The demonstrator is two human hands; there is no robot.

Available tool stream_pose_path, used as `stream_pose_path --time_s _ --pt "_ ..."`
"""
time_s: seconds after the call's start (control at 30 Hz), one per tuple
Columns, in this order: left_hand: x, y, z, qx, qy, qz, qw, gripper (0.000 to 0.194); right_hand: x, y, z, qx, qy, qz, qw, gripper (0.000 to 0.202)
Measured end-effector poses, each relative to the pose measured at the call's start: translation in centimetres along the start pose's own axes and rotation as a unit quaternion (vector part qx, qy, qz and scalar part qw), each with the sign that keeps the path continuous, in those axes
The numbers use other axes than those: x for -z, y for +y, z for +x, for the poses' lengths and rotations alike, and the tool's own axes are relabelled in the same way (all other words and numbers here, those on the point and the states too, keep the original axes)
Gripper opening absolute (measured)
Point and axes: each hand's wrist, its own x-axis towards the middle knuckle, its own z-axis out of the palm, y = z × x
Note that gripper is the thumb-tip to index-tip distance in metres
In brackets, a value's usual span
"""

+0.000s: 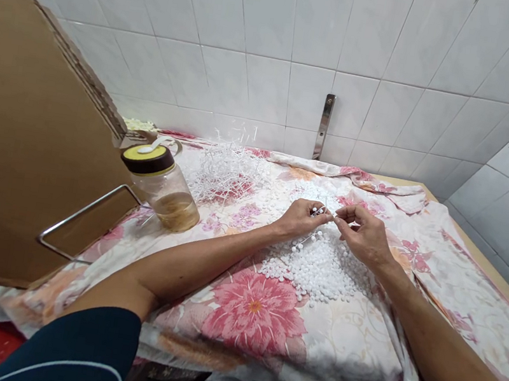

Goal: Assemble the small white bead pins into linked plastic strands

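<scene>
Both my hands meet over a pile of small round white beads (320,265) on the flowered cloth. My left hand (300,220) is closed on a small white plastic sprue (315,212), whose thin stems and round ends poke out around the fingers. Close beside it, my right hand (363,233) is pinched, thumb against forefinger, at the left fingertips. Whatever sits in that pinch is too small to make out. Behind my left hand lies a tangled heap of thin white plastic stems (225,173).
A clear bottle (178,209) with a yellow and dark lid holds some brownish liquid at the left. Near it are a bent metal bar (81,214) and a big cardboard box (26,135). The flowered cloth (259,313) covers the table, against a tiled wall (251,87) with a metal bracket (325,124).
</scene>
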Motion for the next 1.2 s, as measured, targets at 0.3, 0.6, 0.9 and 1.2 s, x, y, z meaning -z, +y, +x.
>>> stream_pose_path --time_s 0.3,0.6,0.9,1.2 --pt "-0.01 0.48 -0.15 0.0 -0.014 -0.005 1.0 0.032 -0.16 0.12 0.05 0.006 0.01 -0.001 1.0 0.022" --pt "0.11 0.33 -0.03 0.015 -0.034 -0.044 0.998 0.035 -0.14 -0.12 0.08 -0.002 -0.006 0.031 0.999 0.027" --pt "-0.06 -0.09 0.12 0.036 -0.022 -0.041 0.998 0.035 -0.28 -0.65 -0.01 0.002 -0.015 0.023 1.0 0.012" --pt "-0.12 0.46 -0.22 0.005 -0.009 0.04 0.999 0.031 -0.56 -0.27 -0.05 0.008 -0.016 0.002 1.0 0.009"
